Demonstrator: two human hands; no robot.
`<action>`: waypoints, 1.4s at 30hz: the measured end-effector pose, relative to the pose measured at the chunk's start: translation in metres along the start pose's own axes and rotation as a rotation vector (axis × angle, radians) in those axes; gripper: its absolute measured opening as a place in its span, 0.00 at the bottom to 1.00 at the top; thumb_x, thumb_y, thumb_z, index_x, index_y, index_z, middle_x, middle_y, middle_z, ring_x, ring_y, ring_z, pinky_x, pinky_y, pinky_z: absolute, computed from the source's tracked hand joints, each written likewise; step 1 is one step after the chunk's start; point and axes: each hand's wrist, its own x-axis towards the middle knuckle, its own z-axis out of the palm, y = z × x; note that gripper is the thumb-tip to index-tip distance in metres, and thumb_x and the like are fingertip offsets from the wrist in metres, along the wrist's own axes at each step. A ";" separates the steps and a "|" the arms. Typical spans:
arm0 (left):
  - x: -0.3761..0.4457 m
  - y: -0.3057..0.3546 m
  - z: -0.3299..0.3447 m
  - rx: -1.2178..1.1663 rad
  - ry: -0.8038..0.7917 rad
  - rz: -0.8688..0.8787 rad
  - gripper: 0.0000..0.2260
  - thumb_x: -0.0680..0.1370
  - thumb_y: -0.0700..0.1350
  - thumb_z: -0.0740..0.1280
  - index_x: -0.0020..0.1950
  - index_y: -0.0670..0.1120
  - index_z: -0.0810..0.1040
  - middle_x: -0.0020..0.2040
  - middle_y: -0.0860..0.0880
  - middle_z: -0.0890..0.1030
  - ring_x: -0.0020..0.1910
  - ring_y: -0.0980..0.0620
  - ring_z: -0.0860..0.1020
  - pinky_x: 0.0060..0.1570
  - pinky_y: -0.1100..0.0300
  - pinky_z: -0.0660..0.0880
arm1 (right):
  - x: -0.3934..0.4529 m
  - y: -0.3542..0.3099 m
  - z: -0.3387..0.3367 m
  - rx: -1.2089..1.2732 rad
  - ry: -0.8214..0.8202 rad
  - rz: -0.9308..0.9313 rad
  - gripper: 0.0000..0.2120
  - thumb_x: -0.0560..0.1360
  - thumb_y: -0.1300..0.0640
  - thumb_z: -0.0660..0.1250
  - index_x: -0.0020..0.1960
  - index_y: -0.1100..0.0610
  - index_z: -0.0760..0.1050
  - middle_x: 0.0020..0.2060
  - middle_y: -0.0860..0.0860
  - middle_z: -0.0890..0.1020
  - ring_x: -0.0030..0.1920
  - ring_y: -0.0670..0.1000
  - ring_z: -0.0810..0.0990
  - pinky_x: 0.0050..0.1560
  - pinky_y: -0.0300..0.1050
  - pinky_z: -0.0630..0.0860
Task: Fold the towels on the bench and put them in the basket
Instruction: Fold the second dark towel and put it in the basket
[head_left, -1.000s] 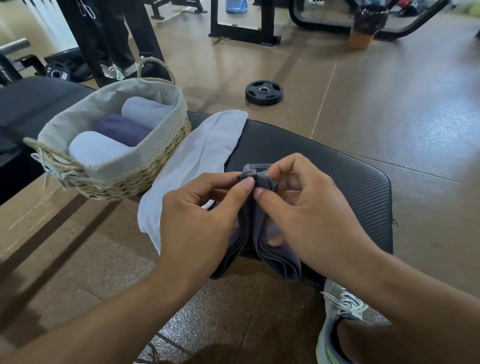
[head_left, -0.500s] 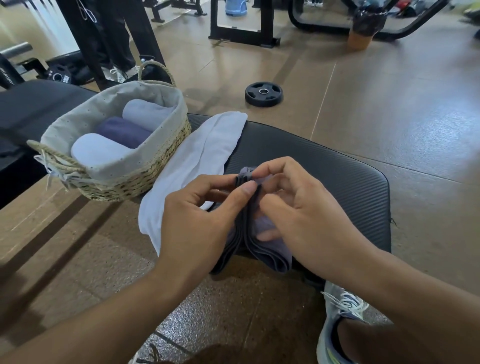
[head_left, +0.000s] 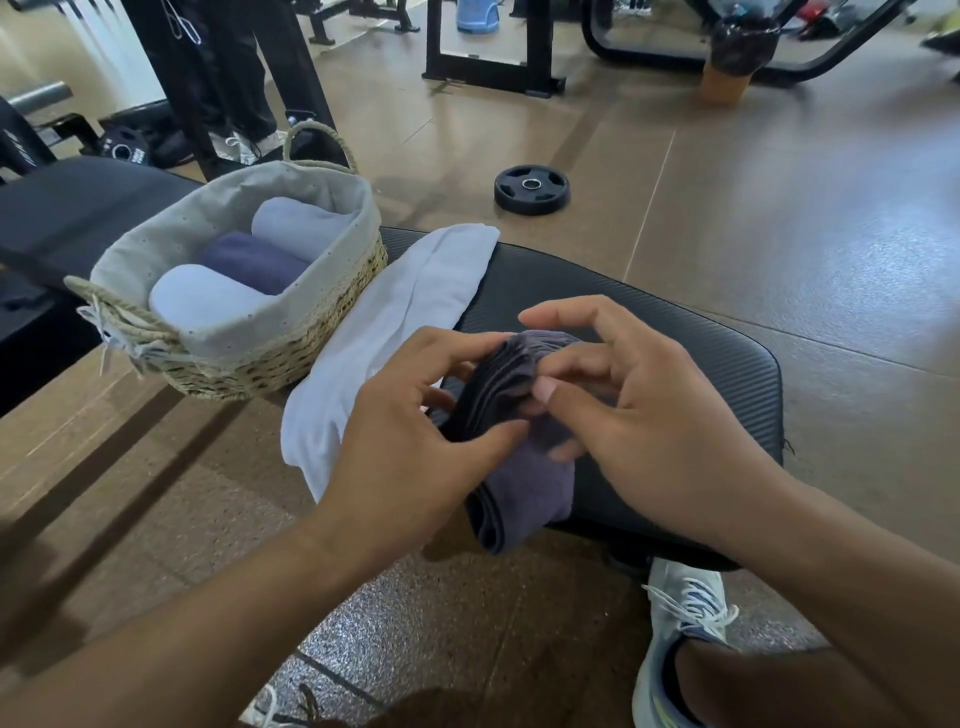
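Both hands pinch the dark purple towel: left hand curled round its folded top, right hand pressing thumb and fingers into the layers. Its lower fold hangs over the black bench near edge. The white towel lies just left, overhanging too, touching the wicker basket holding three rolled towels.

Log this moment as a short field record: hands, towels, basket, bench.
left hand: grips the dark towel
right hand: fingers curled on the same towel
dark towel: partly rolled at the bench edge
white towel: unfolded, beside the basket
basket contents: three rolled towels, two pale, one dark
floor: weight plate
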 end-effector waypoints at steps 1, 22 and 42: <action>0.000 0.000 -0.001 0.023 0.009 0.007 0.23 0.70 0.37 0.78 0.59 0.58 0.81 0.49 0.62 0.82 0.47 0.62 0.81 0.44 0.67 0.77 | 0.000 0.000 -0.001 -0.029 0.001 -0.017 0.19 0.78 0.62 0.70 0.61 0.41 0.75 0.43 0.43 0.85 0.47 0.48 0.85 0.44 0.50 0.85; 0.013 -0.018 -0.019 0.067 -0.274 -0.193 0.13 0.67 0.40 0.82 0.41 0.49 0.79 0.36 0.52 0.84 0.33 0.60 0.78 0.38 0.62 0.75 | 0.021 0.011 -0.054 -0.152 -0.083 0.031 0.09 0.71 0.59 0.77 0.46 0.54 0.78 0.44 0.49 0.88 0.47 0.50 0.87 0.56 0.49 0.82; 0.017 -0.023 -0.004 -0.091 -0.312 -0.314 0.11 0.72 0.40 0.78 0.51 0.50 0.84 0.43 0.61 0.87 0.43 0.69 0.82 0.42 0.75 0.72 | 0.022 0.016 -0.070 0.014 -0.160 0.145 0.11 0.74 0.67 0.71 0.48 0.57 0.70 0.48 0.58 0.87 0.49 0.55 0.85 0.58 0.46 0.78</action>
